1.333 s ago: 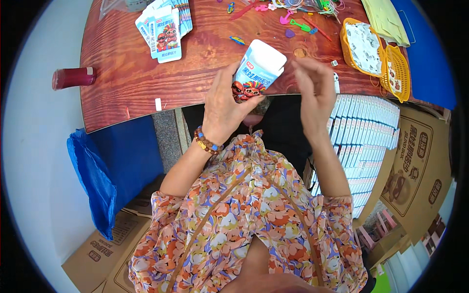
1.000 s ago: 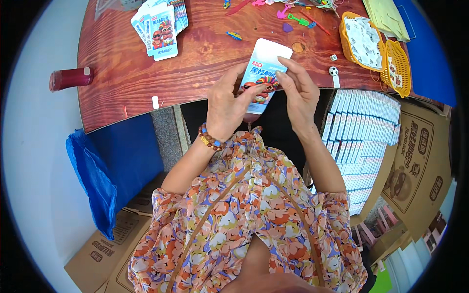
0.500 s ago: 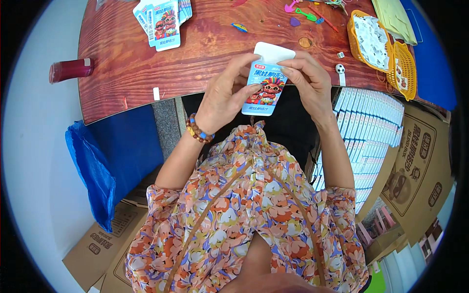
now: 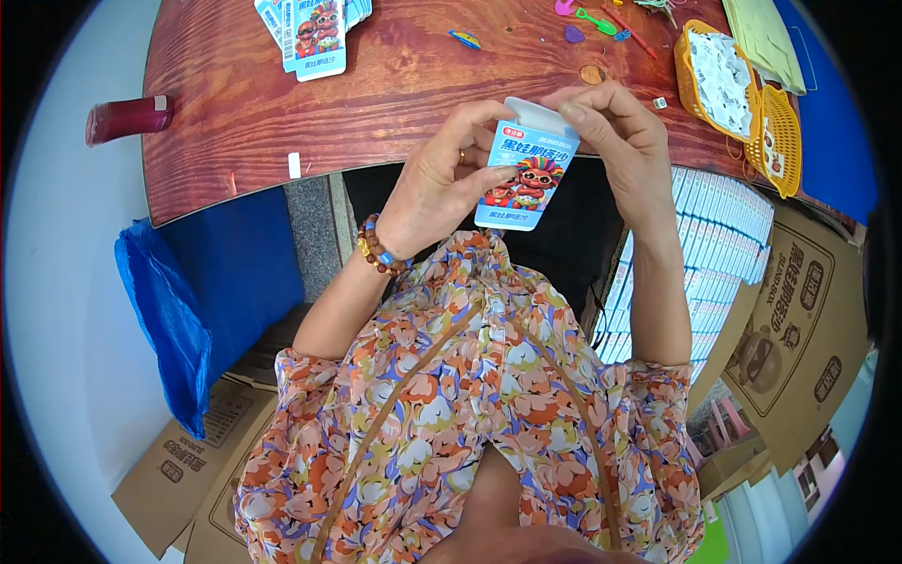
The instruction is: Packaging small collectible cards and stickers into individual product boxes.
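Holding blue box [image 4: 533,182] in left hand [image 4: 440,179], with thumb across front; pinching its white top flap [image 4: 536,115] with right hand [image 4: 622,133]; noting flat cartons [image 4: 318,38] on worktop [image 4: 395,85], beyond left hand.

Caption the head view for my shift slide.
Left hand holding a light-blue carton, right hand at its raised top flap, by a reddish wood-grain table.

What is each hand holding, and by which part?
The left hand holds a light-blue box by its left side, thumb in front; the right hand touches its top right corner.
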Available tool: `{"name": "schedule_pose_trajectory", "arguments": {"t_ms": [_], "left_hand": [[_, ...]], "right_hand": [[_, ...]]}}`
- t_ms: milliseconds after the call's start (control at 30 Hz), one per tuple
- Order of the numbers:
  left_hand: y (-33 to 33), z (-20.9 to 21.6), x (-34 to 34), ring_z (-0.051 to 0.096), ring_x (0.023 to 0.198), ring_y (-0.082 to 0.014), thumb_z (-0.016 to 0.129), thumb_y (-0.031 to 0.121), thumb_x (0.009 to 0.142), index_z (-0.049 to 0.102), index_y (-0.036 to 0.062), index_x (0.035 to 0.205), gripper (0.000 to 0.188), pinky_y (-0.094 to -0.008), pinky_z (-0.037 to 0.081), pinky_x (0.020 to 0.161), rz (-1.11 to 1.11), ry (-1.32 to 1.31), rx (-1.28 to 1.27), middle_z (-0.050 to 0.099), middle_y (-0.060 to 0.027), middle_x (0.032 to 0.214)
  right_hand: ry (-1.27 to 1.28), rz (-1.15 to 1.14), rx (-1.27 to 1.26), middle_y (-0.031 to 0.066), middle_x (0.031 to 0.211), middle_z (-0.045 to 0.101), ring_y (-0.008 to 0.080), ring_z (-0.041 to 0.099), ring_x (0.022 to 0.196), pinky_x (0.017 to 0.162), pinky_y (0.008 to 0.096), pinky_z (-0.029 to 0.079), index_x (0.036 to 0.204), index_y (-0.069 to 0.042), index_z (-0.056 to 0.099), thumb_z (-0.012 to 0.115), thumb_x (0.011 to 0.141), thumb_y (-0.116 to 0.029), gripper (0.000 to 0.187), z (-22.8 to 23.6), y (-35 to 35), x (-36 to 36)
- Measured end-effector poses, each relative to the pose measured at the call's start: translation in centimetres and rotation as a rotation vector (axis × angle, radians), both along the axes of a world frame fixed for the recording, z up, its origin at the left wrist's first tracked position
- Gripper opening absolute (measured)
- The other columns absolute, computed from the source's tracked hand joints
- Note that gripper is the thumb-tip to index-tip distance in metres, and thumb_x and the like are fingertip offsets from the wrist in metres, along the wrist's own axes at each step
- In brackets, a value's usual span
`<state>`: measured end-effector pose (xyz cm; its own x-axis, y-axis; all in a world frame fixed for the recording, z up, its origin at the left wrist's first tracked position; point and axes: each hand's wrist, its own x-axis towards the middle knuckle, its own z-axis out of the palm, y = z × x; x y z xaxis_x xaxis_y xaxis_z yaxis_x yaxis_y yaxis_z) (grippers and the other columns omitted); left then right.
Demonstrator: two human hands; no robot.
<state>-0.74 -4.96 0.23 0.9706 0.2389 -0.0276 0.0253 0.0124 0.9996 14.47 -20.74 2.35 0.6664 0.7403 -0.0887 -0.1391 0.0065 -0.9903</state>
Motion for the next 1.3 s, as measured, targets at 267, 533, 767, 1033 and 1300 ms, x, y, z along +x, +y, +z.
{"name": "schedule_pose_trajectory", "arguments": {"t_ms": [267,533,767,1033,1300], "left_hand": [[0.0,-0.1,-0.4,0.068,0.09,-0.0145,0.068,0.001,0.09,0.044,0.0097,0.136,0.053,-0.0292,0.056,0.079,-0.002,0.059,-0.022,0.065,-0.0076,0.098],[-0.1,-0.5,-0.2,0.07,0.088,-0.0162,0.071,0.002,0.087,0.04,0.0081,0.135,0.058,-0.0307,0.057,0.075,0.02,0.095,-0.018,0.067,-0.0088,0.096],[-0.6,0.0,-0.3,0.069,0.087,-0.0149,0.072,0.001,0.085,0.037,0.0088,0.143,0.069,-0.0291,0.055,0.077,0.095,0.123,0.002,0.067,-0.0084,0.092],[-0.9,0.0,-0.3,0.067,0.087,-0.0125,0.069,0.0,0.087,0.047,0.0109,0.143,0.062,-0.0287,0.055,0.08,-0.039,0.112,-0.03,0.065,-0.0064,0.096],[-0.9,-0.6,-0.6,0.065,0.088,-0.0096,0.068,-0.001,0.088,0.048,0.0105,0.142,0.059,-0.0261,0.055,0.081,-0.045,0.139,-0.153,0.063,-0.005,0.104]], "right_hand": [[-0.091,0.265,-0.136,0.003,0.099,0.072,0.0077,0.064,0.089,0.079,0.0236,0.051,0.112,0.002,0.07,0.063,0.096,-0.007,0.02,0.6,-0.6,1.5],[-0.346,0.273,-0.255,0.0042,0.09,0.073,0.008,0.066,0.085,0.077,0.0248,0.053,0.108,0.002,0.071,0.066,0.092,-0.004,0.018,1.0,-0.3,1.2],[-0.565,0.324,-0.203,0.0129,0.112,0.072,0.0182,0.068,0.105,0.089,0.027,0.053,0.114,0.002,0.07,0.063,0.092,0.001,0.024,1.7,-0.7,0.7],[-0.792,0.249,-0.167,0.0153,0.119,0.069,0.0259,0.067,0.112,0.094,0.0333,0.053,0.119,0.001,0.068,0.067,0.087,0.003,0.032,-0.6,-2.2,-0.8],[-0.558,0.202,-0.185,0.0135,0.121,0.069,0.0233,0.065,0.114,0.096,0.0321,0.052,0.117,0.0,0.069,0.068,0.087,0.001,0.03,-1.8,-2.8,-0.9]]}}
